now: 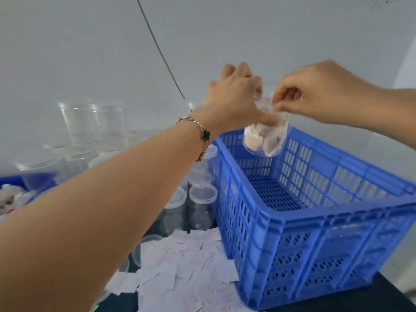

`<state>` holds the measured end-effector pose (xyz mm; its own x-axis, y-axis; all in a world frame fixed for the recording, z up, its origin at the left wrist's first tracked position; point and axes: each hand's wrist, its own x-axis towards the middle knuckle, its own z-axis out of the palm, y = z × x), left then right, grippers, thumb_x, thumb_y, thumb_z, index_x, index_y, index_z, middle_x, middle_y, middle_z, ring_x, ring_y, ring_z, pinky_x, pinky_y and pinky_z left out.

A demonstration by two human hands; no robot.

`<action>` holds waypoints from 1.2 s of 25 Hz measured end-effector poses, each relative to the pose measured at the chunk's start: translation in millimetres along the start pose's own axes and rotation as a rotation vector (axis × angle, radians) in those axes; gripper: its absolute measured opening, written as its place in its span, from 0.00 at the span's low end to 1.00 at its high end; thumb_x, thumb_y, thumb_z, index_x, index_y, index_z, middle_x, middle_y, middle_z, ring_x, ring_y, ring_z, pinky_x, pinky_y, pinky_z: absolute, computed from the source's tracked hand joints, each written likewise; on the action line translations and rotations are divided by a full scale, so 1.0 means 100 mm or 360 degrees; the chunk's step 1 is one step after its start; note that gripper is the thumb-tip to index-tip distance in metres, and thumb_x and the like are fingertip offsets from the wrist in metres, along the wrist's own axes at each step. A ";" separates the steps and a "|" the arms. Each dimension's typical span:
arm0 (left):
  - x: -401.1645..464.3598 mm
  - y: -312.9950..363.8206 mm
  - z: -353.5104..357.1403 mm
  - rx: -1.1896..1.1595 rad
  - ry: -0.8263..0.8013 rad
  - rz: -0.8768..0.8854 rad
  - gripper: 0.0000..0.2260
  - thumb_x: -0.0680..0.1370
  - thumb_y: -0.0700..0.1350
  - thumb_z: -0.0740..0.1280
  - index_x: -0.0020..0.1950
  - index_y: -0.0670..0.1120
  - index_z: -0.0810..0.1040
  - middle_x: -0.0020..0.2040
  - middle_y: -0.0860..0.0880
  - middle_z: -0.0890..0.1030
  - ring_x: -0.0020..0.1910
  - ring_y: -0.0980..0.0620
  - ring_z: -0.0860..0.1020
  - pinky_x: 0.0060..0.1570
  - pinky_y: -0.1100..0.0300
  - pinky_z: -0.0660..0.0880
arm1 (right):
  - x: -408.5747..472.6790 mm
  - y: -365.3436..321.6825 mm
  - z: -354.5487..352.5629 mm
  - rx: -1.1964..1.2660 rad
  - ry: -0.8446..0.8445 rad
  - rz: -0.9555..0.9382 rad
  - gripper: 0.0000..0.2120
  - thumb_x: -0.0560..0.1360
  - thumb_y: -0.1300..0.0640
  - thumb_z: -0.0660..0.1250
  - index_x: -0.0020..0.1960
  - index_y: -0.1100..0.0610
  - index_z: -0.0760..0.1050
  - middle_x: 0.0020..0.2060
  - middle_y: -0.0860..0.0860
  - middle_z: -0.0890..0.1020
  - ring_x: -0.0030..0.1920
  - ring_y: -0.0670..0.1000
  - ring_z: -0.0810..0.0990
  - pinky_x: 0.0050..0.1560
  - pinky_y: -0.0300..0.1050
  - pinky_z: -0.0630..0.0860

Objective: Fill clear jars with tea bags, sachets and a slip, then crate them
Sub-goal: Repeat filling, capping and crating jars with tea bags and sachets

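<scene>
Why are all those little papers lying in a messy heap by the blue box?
The paper slips are strewn loosely across the dark table left of the blue crate, overlapping at all angles, and partly cover a clear lid. They look scattered, not stacked. Nothing looks broken or spilled.

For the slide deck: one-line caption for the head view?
Left hand holds a filled clear jar above the empty blue crate while right hand pinches at its mouth.
</scene>
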<state>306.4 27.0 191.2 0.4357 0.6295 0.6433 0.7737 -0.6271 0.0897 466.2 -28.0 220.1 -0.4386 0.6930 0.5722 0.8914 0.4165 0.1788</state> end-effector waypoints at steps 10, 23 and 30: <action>0.22 -0.35 1.31 0.0650 -0.1385 0.0276 0.32 0.62 0.73 0.69 0.58 0.55 0.78 0.52 0.54 0.74 0.57 0.50 0.68 0.63 0.54 0.63 | 0.06 0.22 1.58 0.0250 -0.1208 -0.0005 0.11 0.67 0.52 0.66 0.26 0.47 0.77 0.20 0.46 0.74 0.26 0.50 0.70 0.32 0.45 0.69; 0.38 -0.09 1.66 0.1083 -0.1801 0.0363 0.19 0.76 0.51 0.68 0.27 0.49 0.68 0.12 0.55 0.65 0.24 0.55 0.68 0.25 0.61 0.66 | -0.26 0.19 2.50 0.0425 -0.1313 0.0062 0.21 0.75 0.64 0.63 0.29 0.46 0.61 0.24 0.43 0.70 0.28 0.40 0.68 0.34 0.33 0.64; 0.32 -0.13 1.73 0.1099 -0.1755 0.0296 0.14 0.77 0.53 0.67 0.35 0.49 0.72 0.30 0.53 0.75 0.29 0.54 0.73 0.26 0.60 0.67 | -0.28 0.17 2.53 0.0840 -0.1285 0.0402 0.14 0.75 0.68 0.61 0.35 0.52 0.68 0.29 0.45 0.71 0.33 0.48 0.65 0.37 0.40 0.65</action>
<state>389.4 134.7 79.2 0.4505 0.8074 -0.3810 0.5927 -0.5896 -0.5487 464.2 108.7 4.8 -0.3643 0.9081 -0.2063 0.8901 0.2744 -0.3638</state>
